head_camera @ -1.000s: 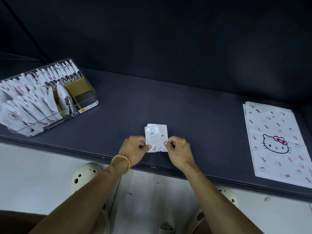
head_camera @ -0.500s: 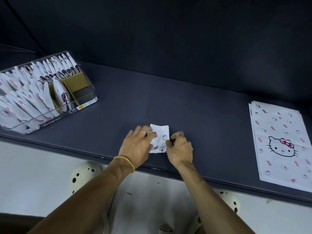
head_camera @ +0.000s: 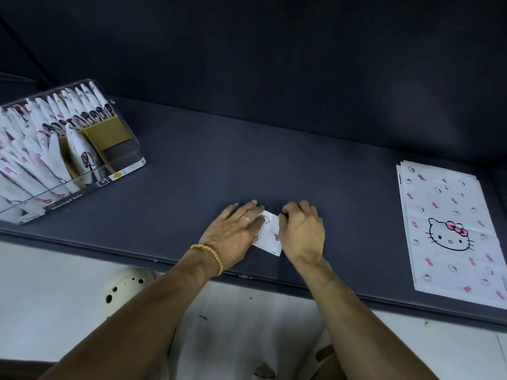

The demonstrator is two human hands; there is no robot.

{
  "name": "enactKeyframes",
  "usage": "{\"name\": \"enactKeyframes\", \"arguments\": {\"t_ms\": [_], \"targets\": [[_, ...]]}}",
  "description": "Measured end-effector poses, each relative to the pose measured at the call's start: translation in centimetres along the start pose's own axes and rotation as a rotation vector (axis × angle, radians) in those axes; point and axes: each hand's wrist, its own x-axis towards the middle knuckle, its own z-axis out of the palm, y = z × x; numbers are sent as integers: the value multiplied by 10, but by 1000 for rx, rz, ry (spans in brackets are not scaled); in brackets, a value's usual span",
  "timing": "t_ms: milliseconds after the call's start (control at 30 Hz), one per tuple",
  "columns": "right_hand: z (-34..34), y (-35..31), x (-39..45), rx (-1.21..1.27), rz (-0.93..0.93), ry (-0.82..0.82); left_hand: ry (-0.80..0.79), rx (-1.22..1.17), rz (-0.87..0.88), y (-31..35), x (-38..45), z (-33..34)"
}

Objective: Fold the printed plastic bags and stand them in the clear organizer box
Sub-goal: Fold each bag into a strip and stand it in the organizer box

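A small folded white bag (head_camera: 270, 235) with pink and black prints lies on the dark table near its front edge. My left hand (head_camera: 235, 232) lies flat over the bag's left part, fingers straight, pressing it down. My right hand (head_camera: 301, 230) has curled fingers over the bag's right edge; whether it pinches the bag is hidden. A clear organizer box (head_camera: 120, 165) at the far left holds several folded bags standing upright. At the right lies a flat stack of unfolded printed bags (head_camera: 450, 231).
A tan divider (head_camera: 107, 134) stands inside the box's right end. The dark table's front edge (head_camera: 356, 296) runs just below my wrists. A dark wall rises behind the table. Cream perforated shoes (head_camera: 126, 283) show on the pale floor below.
My left hand went from pinching the bag's left edge to lying flat over it. The bag now looks smaller and tilted. My right hand stayed at the right edge.
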Motion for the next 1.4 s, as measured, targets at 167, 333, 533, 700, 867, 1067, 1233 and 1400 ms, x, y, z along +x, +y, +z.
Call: {"name": "enactKeyframes", "arguments": {"t_ms": [167, 333, 533, 700, 867, 1067, 1233, 1400], "targets": [[23, -9, -42, -114, -361, 24, -37, -97, 21, -7, 1, 6], [26, 3, -51, -75, -326, -29, -61, -125, -1, -6, 0, 5], [15, 33, -58, -144, -291, -72, -35, -134, -15, -2, -1, 5], [-1, 37, -53, -112, -117, -100, -10, -93, -60, 5, -2, 3], [-18, 25, -34, 524, 395, -145, 34, -31, -127, 13, -1, 2], [-12, 11, -21, 708, 513, -354, 114, -52, -166, 16, -2, 1], [-21, 11, -18, 710, 294, -320, 120, -680, -352, 5, 1, -12], [-46, 1, -7, 1068, 225, -358, 11, -1338, -420, -26, -9, -43]]}}
